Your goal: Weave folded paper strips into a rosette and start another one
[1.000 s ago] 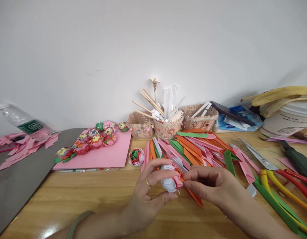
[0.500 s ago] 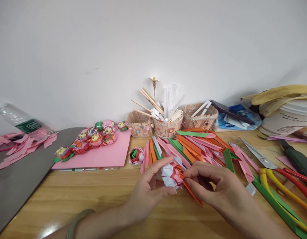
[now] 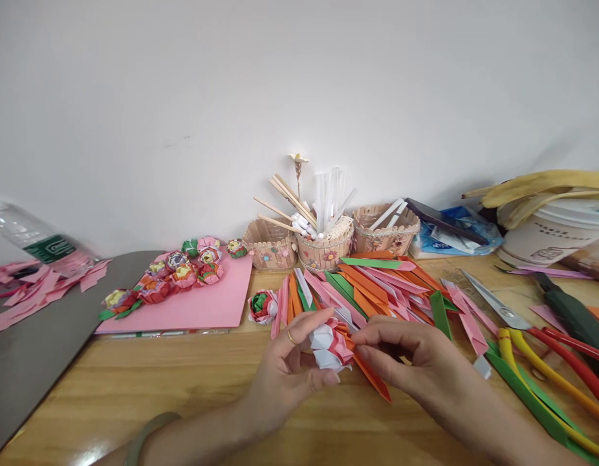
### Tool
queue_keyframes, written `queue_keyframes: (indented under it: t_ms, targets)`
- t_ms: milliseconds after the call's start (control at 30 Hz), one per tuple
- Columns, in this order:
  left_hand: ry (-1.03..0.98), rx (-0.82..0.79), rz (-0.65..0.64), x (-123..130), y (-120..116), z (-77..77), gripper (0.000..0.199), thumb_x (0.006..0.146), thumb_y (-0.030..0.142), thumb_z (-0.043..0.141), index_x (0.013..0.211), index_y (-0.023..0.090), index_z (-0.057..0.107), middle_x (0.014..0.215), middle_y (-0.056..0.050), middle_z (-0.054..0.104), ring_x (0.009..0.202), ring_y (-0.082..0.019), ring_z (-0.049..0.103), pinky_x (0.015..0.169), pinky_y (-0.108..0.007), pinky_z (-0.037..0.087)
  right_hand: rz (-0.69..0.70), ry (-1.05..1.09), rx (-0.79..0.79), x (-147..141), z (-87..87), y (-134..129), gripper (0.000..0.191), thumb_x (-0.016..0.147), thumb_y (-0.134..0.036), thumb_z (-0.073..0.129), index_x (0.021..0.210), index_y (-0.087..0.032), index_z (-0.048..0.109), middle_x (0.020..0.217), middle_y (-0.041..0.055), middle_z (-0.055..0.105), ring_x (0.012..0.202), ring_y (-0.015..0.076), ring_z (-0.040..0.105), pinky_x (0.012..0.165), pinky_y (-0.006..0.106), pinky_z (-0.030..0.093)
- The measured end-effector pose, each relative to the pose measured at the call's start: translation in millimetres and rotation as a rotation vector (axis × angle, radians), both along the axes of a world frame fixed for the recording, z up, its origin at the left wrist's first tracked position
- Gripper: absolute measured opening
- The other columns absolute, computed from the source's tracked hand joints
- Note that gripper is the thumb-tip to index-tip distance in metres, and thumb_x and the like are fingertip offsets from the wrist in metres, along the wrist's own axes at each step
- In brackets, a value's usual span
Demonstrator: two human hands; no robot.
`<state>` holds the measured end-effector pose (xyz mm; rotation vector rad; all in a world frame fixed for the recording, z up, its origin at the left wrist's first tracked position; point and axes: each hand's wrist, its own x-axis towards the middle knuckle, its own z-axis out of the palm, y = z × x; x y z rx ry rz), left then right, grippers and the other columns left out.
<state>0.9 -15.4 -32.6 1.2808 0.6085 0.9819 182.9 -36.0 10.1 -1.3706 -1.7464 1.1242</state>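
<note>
My left hand (image 3: 292,362) is closed round a folded paper flower (image 3: 326,346) with white outer petals and pink and orange layers inside. The flower lies tilted on its side, its inner layers facing right. Thumb and forefinger of my right hand (image 3: 401,356) pinch at the orange petals on that side; my fingers hide the exact spot. Below the flower, an orange folded strip (image 3: 374,377) slants down to the right. Just behind my hands lies a heap of orange, pink, white and green folded paper strips (image 3: 377,285). A finished-looking paper flower (image 3: 263,306) sits left of the heap.
Several paper flowers (image 3: 183,275) rest on pink paper (image 3: 197,314) at left. Decorated baskets (image 3: 270,254) with sticks and tubes stand by the wall. Scissors (image 3: 506,315) with red handles lie at right, near yellow-handled ones (image 3: 506,353). A plastic bottle (image 3: 50,249) lies far left.
The whole view has shifted slightly, so things appear a little further left. Both hands keep nearly the same hold on the paper flower.
</note>
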Motion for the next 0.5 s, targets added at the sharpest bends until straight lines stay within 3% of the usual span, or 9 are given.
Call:
queue_keyframes:
  t_ms: [233, 500]
  targets:
    - [0.033, -0.008, -0.035, -1.3, -1.4, 1.8, 0.050, 0.069, 0.022, 0.069, 0.116, 0.036, 0.056, 0.118, -0.003, 0.049, 0.102, -0.020, 0.050, 0.081, -0.028, 0.046, -0.012, -0.010, -0.065, 0.8, 6.2, 0.8, 0.017, 0.076, -0.024, 0.051, 0.068, -0.018, 0.065, 0.060, -0.0017, 0.054, 0.053, 0.0095, 0.044, 0.047, 0.020, 0.035]
    - [0.028, -0.024, -0.026, -0.5, -1.7, 4.8, 0.053, 0.065, 0.026, 0.073, 0.116, 0.029, 0.058, 0.115, -0.008, 0.051, 0.098, -0.021, 0.051, 0.077, -0.029, 0.048, 0.041, 0.040, -0.046, 2.8, 6.4, 2.2, 0.018, 0.077, -0.026, 0.052, 0.065, -0.018, 0.063, 0.056, -0.0030, 0.051, 0.050, 0.0087, 0.043, 0.045, 0.020, 0.034]
